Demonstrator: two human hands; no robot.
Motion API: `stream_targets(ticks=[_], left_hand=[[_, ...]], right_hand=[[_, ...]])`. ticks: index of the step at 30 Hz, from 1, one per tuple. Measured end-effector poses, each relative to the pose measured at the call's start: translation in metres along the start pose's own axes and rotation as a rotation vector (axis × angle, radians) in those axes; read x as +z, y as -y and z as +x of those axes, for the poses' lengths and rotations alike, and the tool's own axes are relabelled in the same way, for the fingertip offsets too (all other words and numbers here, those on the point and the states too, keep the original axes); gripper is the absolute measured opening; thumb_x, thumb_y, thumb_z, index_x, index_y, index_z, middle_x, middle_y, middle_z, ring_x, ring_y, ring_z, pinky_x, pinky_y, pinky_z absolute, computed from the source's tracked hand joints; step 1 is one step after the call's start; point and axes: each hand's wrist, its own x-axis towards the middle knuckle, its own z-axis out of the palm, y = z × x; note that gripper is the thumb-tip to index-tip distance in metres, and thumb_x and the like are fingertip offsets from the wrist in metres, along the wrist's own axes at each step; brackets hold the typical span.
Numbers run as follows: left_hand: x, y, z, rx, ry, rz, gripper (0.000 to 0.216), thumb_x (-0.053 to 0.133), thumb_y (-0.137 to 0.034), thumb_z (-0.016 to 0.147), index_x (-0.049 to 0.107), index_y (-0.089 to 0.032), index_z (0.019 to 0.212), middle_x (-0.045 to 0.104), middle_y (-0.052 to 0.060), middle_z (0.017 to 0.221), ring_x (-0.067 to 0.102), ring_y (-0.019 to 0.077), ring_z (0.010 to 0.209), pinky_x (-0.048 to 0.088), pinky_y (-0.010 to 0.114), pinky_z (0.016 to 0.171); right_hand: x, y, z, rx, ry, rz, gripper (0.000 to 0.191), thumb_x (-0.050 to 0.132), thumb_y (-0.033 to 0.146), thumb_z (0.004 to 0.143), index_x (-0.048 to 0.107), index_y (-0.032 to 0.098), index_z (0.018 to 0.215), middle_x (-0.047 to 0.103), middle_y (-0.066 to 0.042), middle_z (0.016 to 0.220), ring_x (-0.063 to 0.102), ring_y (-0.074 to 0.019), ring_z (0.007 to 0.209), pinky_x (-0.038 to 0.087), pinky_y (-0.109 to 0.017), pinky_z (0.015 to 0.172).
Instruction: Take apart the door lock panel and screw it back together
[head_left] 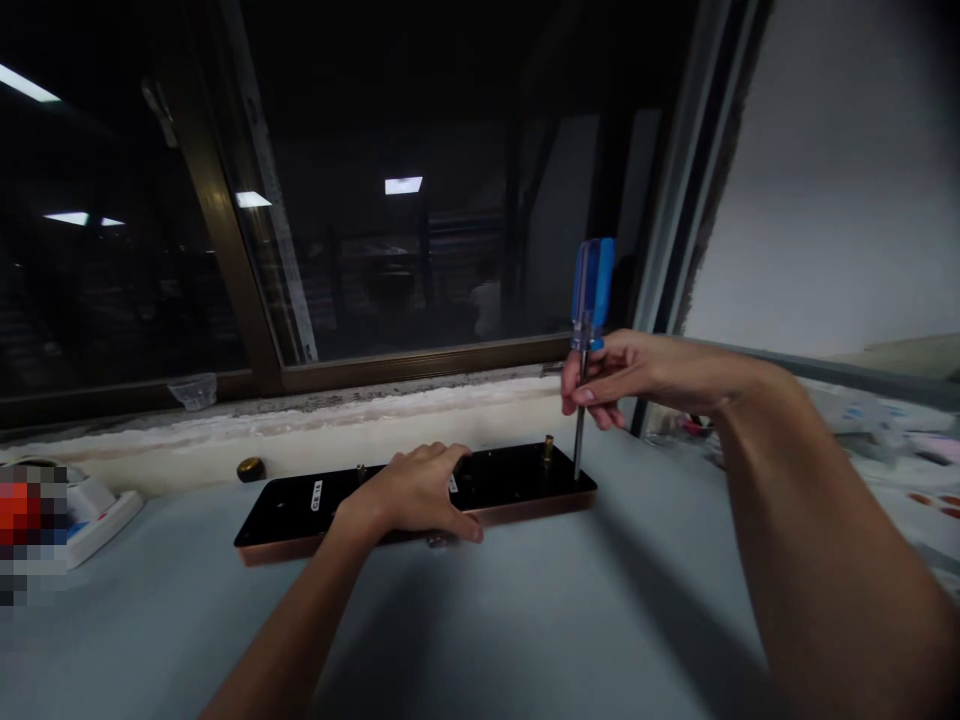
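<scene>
A long flat box with a black top plate and copper-coloured sides lies on the table. My left hand grips it across the middle, thumb at the near edge and fingers over the top. In my right hand, the fingertips pinch the shaft of a screwdriver with a clear blue handle. It stands nearly upright, its tip at the right end of the plate; any screw under it is too small to make out. A brass post rises just left of the shaft, and a white label marks the plate's left part.
Behind the box, a dark round brass-edged knob sits by the wall. A white power strip is at the left, partly pixelated. On the window ledge stands a clear plastic cup. Plastic bags and small items lie at the right.
</scene>
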Motion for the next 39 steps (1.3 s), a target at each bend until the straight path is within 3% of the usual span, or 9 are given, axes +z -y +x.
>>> stream_targets(ticks=[4,9,14,18,21,24,29,33,39], left_hand=[[0.000,0.002,0.000,0.004,0.005,0.004,0.085,0.063,-0.053,0.056,0.037,-0.020,0.129,0.048,0.011,0.123,0.045,0.0294,0.111,0.035,0.040,0.090],[0.003,0.006,0.003,0.030,-0.015,0.006,0.085,0.062,-0.055,0.056,0.038,-0.021,0.129,0.049,0.011,0.122,0.045,0.0292,0.110,0.036,0.040,0.089],[0.002,0.004,0.003,0.020,-0.018,0.019,0.085,0.063,-0.053,0.055,0.038,-0.018,0.129,0.050,0.012,0.122,0.046,0.0296,0.109,0.036,0.040,0.089],[0.001,0.002,0.002,0.013,-0.010,0.016,0.085,0.062,-0.054,0.056,0.037,-0.021,0.130,0.049,0.011,0.123,0.046,0.0294,0.110,0.036,0.040,0.090],[0.000,0.003,0.001,0.001,-0.004,0.008,0.085,0.062,-0.055,0.056,0.036,-0.022,0.130,0.048,0.011,0.124,0.045,0.0301,0.111,0.035,0.040,0.090],[0.001,0.003,0.002,0.007,-0.011,0.014,0.085,0.063,-0.054,0.056,0.037,-0.022,0.129,0.048,0.011,0.124,0.045,0.0298,0.111,0.035,0.040,0.091],[0.002,0.004,0.003,0.008,-0.008,0.028,0.085,0.062,-0.055,0.055,0.038,-0.021,0.129,0.049,0.010,0.124,0.045,0.0277,0.111,0.035,0.039,0.092],[0.002,0.003,0.003,0.005,0.002,0.034,0.085,0.061,-0.055,0.056,0.037,-0.021,0.130,0.048,0.010,0.125,0.044,0.0276,0.113,0.035,0.040,0.093],[-0.001,0.000,-0.003,-0.040,0.059,0.001,0.085,0.058,-0.057,0.059,0.032,-0.024,0.133,0.041,0.008,0.133,0.039,0.0315,0.118,0.032,0.044,0.095]], right_hand=[[-0.006,0.001,-0.004,0.036,-0.033,-0.048,0.008,0.063,0.020,0.070,0.065,0.012,0.068,0.067,-0.005,0.068,0.061,-0.0097,0.059,0.049,-0.021,0.059],[-0.004,0.003,-0.001,-0.027,-0.113,-0.204,0.017,0.062,0.027,0.071,0.059,0.014,0.062,0.058,-0.002,0.055,0.055,-0.0083,0.052,0.044,-0.020,0.052],[0.001,0.002,0.003,0.006,-0.041,-0.141,0.017,0.061,0.028,0.073,0.052,0.017,0.064,0.050,0.003,0.054,0.050,-0.0072,0.049,0.037,-0.020,0.044],[-0.001,0.001,-0.001,0.025,0.006,-0.039,0.006,0.060,0.021,0.073,0.060,0.016,0.075,0.057,0.003,0.064,0.053,-0.0054,0.049,0.041,-0.019,0.048],[-0.003,0.002,-0.007,0.020,0.003,-0.012,0.007,0.059,0.017,0.071,0.064,0.013,0.072,0.064,-0.001,0.067,0.060,-0.0080,0.058,0.046,-0.020,0.058],[-0.004,0.004,-0.005,0.036,-0.042,-0.090,0.010,0.060,0.020,0.070,0.065,0.012,0.068,0.065,-0.003,0.065,0.060,-0.0097,0.060,0.047,-0.022,0.061],[-0.006,0.003,0.010,0.117,-0.078,-0.254,0.019,0.070,0.029,0.060,0.058,0.015,0.058,0.057,0.002,0.049,0.054,-0.0099,0.050,0.041,-0.023,0.052],[-0.007,0.002,0.012,0.101,-0.082,-0.299,0.022,0.069,0.032,0.063,0.054,0.016,0.058,0.055,0.002,0.049,0.053,-0.0106,0.051,0.039,-0.025,0.051],[-0.012,0.001,0.005,-0.009,-0.296,-0.191,0.022,0.072,0.032,0.060,0.057,0.016,0.056,0.055,0.001,0.048,0.052,-0.0100,0.047,0.039,-0.026,0.051]])
